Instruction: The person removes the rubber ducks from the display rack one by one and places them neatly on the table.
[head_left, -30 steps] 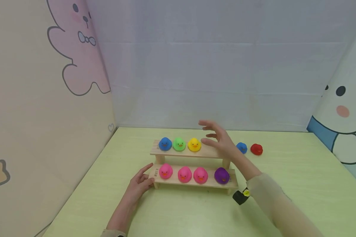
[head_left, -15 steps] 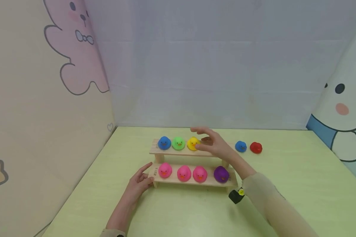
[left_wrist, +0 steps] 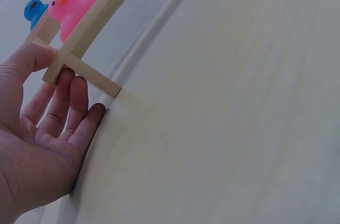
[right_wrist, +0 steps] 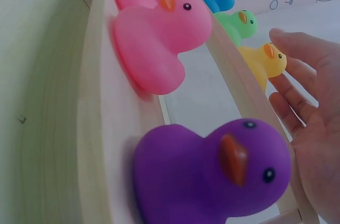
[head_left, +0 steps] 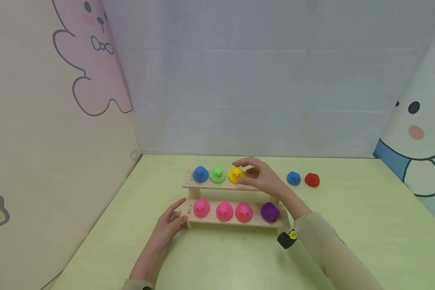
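Note:
A small two-tier wooden shelf (head_left: 203, 185) stands on the table. My left hand (head_left: 168, 225) holds the left end of its lower tier, thumb on top and fingers beneath in the left wrist view. My right hand (head_left: 261, 176) curls its thumb and fingers round a yellow rubber duck (head_left: 235, 175) on the upper tier. Left of it sit a green duck (head_left: 217, 175) and a blue duck (head_left: 201, 174). The lower tier carries pink ducks (head_left: 224, 212) and a purple duck (head_left: 270, 212). My right hand hides the upper tier's right part.
Behind and right of the shelf, another blue duck (head_left: 293, 178) and a red duck (head_left: 312, 180) lie on the table (head_left: 348, 209). A black object with a yellow spot (head_left: 287, 239) shows beside my right sleeve. A pale curtain (head_left: 257, 100) hangs at the back.
My right hand has moved left and slightly down to the yellow duck, and has stayed there over the last half second. My left hand keeps its place on the shelf.

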The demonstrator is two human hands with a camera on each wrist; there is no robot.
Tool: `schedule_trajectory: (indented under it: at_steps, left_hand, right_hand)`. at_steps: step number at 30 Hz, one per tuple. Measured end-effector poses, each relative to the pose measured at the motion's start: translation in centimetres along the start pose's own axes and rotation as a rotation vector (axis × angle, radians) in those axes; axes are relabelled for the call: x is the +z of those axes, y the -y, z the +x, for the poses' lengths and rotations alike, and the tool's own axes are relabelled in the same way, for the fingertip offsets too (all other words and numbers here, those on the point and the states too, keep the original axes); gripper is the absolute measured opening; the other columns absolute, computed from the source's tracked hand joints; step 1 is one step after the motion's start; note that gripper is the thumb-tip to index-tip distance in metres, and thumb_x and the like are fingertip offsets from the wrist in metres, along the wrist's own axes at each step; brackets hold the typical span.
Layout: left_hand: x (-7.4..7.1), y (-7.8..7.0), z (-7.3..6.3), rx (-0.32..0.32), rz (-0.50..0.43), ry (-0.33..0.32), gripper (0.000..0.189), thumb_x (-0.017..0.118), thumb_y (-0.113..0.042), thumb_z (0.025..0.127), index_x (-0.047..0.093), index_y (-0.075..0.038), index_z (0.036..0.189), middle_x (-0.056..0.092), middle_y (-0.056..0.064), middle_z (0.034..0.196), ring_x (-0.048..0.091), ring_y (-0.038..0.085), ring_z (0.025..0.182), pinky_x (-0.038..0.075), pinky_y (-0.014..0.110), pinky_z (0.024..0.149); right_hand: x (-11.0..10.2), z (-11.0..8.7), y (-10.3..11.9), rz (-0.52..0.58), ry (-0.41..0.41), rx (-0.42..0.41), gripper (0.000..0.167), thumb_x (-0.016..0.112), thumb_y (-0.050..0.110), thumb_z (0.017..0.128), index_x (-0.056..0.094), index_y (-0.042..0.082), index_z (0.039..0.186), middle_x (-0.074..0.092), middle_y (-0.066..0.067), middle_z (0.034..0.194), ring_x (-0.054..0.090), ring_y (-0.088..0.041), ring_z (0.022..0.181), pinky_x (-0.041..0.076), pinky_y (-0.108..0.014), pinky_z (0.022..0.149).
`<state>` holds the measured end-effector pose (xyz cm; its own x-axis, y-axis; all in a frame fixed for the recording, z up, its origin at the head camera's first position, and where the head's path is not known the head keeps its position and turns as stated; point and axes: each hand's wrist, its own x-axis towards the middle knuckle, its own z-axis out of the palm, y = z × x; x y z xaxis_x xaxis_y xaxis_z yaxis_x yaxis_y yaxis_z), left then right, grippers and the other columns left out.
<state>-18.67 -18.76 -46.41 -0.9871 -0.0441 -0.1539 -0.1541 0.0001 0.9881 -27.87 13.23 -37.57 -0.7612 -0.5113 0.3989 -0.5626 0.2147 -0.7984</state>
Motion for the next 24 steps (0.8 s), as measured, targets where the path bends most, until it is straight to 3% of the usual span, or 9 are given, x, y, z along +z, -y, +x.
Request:
schedule_trajectory:
  at_steps: [4, 13, 20, 24]
  left_hand:
    - [0.0, 0.0, 0.1, 0.013, -0.002, 0.011, 0.058, 0.064, -0.001, 0.09, 0.049, -0.016, 0.144, 0.06, 0.014, 0.095, 0.061, 0.022, 0.088, 0.052, 0.031, 0.079]
    - [0.0, 0.0, 0.1, 0.002, -0.014, 0.005, 0.058, 0.063, 0.0, 0.09, 0.049, -0.018, 0.143, 0.061, 0.014, 0.096, 0.061, 0.023, 0.089, 0.052, 0.031, 0.079]
    - [0.0, 0.1, 0.1, -0.001, -0.008, 0.003, 0.058, 0.063, 0.0, 0.09, 0.049, -0.018, 0.143, 0.061, 0.015, 0.096, 0.062, 0.024, 0.089, 0.052, 0.032, 0.08]
    - [0.0, 0.1, 0.1, 0.002, -0.007, 0.002, 0.058, 0.063, 0.0, 0.09, 0.049, -0.018, 0.143, 0.061, 0.015, 0.096, 0.062, 0.024, 0.09, 0.052, 0.032, 0.081]
  right_hand:
    - [0.1, 0.0, 0.1, -0.028, -0.013, 0.042, 0.044, 0.074, 0.011, 0.087, 0.062, 0.009, 0.129, 0.058, -0.002, 0.124, 0.049, -0.023, 0.112, 0.047, -0.04, 0.094]
    - [0.3, 0.0, 0.2, -0.026, -0.023, 0.095, 0.041, 0.075, 0.011, 0.087, 0.064, 0.012, 0.127, 0.058, -0.004, 0.122, 0.05, -0.029, 0.112, 0.047, -0.043, 0.093]
    - [0.6, 0.1, 0.4, -0.027, -0.041, 0.126, 0.043, 0.073, 0.004, 0.087, 0.061, 0.003, 0.128, 0.057, -0.012, 0.123, 0.049, -0.035, 0.112, 0.045, -0.05, 0.094]
    - [0.6, 0.0, 1.7, -0.032, -0.041, 0.138, 0.041, 0.071, 0.001, 0.087, 0.061, -0.001, 0.127, 0.057, -0.017, 0.122, 0.049, -0.038, 0.111, 0.045, -0.051, 0.094]
